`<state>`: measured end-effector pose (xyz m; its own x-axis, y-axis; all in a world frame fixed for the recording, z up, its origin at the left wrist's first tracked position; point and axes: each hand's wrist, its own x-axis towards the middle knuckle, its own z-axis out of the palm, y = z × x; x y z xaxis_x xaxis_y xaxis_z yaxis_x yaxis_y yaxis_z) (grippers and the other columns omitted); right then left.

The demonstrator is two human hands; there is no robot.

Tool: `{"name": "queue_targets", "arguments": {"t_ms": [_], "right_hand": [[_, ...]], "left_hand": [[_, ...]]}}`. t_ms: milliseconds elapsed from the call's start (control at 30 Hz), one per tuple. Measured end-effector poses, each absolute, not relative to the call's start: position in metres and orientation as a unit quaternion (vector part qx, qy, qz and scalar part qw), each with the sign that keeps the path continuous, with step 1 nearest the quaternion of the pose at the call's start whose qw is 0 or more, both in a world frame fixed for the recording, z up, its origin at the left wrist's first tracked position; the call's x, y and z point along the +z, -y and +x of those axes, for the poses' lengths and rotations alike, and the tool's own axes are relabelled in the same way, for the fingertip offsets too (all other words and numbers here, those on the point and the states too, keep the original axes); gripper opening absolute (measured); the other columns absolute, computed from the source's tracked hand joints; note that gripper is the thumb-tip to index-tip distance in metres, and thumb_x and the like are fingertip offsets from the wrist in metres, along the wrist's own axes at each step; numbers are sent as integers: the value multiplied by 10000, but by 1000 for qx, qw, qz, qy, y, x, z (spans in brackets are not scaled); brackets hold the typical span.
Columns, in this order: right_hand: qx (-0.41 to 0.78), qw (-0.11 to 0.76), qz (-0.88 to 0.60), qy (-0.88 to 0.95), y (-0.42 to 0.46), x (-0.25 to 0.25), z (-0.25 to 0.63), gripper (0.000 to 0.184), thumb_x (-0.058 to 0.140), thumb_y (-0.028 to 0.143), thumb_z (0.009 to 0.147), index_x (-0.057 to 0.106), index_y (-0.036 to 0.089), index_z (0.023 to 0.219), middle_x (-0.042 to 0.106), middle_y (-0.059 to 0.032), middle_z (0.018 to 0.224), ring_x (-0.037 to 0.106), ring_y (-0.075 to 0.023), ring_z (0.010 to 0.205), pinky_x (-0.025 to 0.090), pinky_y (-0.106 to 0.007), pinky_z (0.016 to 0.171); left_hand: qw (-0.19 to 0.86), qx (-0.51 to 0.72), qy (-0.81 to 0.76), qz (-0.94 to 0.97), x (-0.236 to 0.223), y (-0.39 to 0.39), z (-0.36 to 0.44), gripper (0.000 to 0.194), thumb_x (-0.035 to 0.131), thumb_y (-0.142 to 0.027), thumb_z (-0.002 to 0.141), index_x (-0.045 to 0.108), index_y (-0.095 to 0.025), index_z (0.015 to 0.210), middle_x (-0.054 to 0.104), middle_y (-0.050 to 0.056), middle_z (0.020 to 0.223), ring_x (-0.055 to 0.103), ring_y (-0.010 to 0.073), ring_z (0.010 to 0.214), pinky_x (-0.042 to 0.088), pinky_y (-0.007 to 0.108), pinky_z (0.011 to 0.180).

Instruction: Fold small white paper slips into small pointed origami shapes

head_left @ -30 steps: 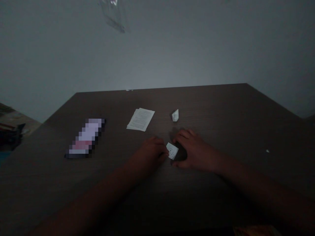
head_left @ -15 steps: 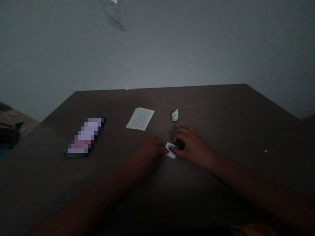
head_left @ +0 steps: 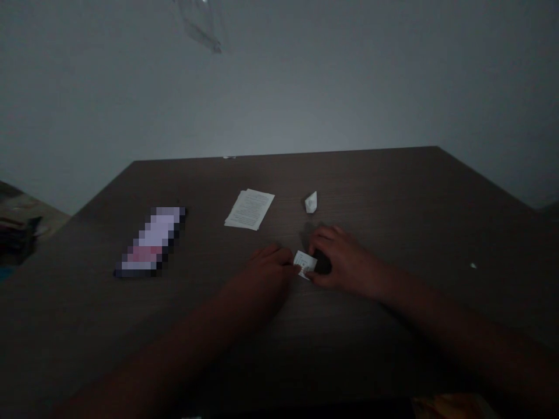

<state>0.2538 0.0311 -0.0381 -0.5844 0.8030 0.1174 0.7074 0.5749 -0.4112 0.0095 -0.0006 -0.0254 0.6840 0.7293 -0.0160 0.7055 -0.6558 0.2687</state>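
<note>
"Folded paper [head_left: 305,262]: where kept?"
"On the counter [head_left: 371,186], pinched by the left grip [head_left: 271,269]."
"Right grip [head_left: 343,259]?"
"Thumb shifted to near edge, print uncovered for handling; closure cannot be told in gloom."

Just below centre were two hands [head_left: 269,270] [head_left: 345,259] and one printed slip [head_left: 307,260]; at centre, one sheet stack [head_left: 250,209] and one folded paper [head_left: 311,203]; left, one phone [head_left: 152,240]; right, one scrap [head_left: 473,265].
</note>
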Motion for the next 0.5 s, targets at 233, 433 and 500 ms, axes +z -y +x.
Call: {"name": "queue_targets", "arguments": {"t_ms": [233,433,500], "right_hand": [[165,146,-407,886,-29,-38,257,444,946,353,861,774,247,1257,733,-123,1291,651,-381,1251,536,-550,1050],[186,161,-395,885,-38,-43,261,311,848,270,989,805,246,1295,755,-122,1311,663,-356,1273,523,-549,1097],[182,163,-384,891,-39,-44,260,224,800,234,1026,827,256,1246,765,-105,1265,674,-334,1232,515,-537,1088]], "left_hand": [[112,-7,-418,901,-2,12,17,228,685,-131,1040,823,-147,1221,775,132,1245,710,355,1216,554,526,1073],[143,19,-414,899,-5,7,16,177,722,-209,1062,847,-188,1185,767,104,1223,703,330,1211,548,509,1082],[149,39,-408,900,-11,1,12,187,709,-209,1077,855,-225,1192,774,84,1251,694,319,1254,528,495,1104]]}}
